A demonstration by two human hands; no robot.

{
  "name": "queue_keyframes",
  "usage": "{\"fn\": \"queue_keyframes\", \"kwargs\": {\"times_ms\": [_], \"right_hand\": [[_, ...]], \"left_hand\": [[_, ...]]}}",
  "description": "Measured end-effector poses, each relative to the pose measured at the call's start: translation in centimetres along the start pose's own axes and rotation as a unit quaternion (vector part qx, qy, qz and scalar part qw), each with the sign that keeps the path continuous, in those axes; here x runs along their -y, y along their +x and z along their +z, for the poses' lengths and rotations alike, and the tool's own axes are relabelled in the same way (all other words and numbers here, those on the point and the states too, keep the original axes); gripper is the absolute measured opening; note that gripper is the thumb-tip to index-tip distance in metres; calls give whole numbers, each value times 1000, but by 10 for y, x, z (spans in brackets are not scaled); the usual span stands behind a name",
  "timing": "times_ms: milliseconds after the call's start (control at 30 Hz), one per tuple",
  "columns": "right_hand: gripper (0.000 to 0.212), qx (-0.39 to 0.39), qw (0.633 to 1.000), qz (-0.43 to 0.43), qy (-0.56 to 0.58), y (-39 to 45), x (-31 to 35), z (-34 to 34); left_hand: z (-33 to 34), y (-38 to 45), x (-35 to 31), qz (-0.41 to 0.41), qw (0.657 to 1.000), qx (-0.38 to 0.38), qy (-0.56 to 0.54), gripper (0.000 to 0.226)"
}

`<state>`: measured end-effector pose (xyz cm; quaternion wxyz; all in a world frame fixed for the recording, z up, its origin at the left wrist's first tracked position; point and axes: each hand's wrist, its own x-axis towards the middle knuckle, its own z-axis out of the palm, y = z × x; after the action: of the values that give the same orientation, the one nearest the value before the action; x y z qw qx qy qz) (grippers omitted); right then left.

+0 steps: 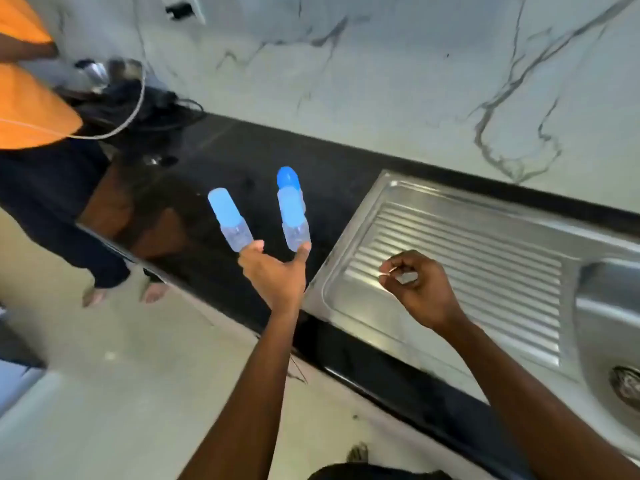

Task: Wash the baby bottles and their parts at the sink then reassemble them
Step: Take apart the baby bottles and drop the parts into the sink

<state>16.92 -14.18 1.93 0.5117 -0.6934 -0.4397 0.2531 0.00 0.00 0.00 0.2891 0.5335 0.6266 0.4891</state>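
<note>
two baby bottles (230,220) (292,211) stood capped and assembled on black counter (242,161), left of steel drainboard (450,254). left hand (273,271) spread, fingertips at both bottle bases, not gripping. right hand (415,285) curled over drainboard, pinching something small, unclear what. sink basin (609,341) looked dry. judged: washing not begun, disassembly, washing and reassembly all left.

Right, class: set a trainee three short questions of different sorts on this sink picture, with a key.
1. True or false: both baby bottles stand on the ribbed draining board.
2. How many bottles are capped in blue?
3. Which hand reaches toward the bottles: A left, B right?

Key
1. False: the left bottle and right bottle stand on the black counter.
2. Two.
3. A: the left hand; the right hand is curled over the board.
</note>
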Motion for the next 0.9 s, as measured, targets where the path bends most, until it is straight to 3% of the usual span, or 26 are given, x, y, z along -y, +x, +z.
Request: {"fn": "queue_keyframes", "kwargs": {"times_ms": [67,200,333,400,467,533,633,700,767,900], "right_hand": [[11,-6,1000,20,-4,-1,-1,9],[13,-20,998,65,-15,-18,-15,10],[22,-48,994,95,-23,-32,-26,-7],[18,-63,992,111,-20,-37,-30,-19],[16,-84,988,129,-3,-44,-35,-32],[38,-111,984,137,32,-56,-36,-45],[66,-122,980,118,102,-72,-29,-50],[57,-145,971,118,152,-80,-24,-47],[44,-217,955,133,153,-85,-18,-43],[50,-412,889,187,77,-106,-27,-48]], "left_hand": [[12,14,6,-50,997,66,4,92],[47,38,23,-45,984,155,78,110],[66,54,31,-23,983,147,111,80],[69,49,31,-6,987,144,77,64],[71,28,23,50,980,191,28,58],[67,-14,5,132,945,299,-16,57],[60,-78,-19,242,865,438,-41,62],[63,-108,-30,329,806,489,-50,54],[69,-122,-41,358,768,530,-41,56],[82,-119,-32,371,675,637,-7,94]]}}
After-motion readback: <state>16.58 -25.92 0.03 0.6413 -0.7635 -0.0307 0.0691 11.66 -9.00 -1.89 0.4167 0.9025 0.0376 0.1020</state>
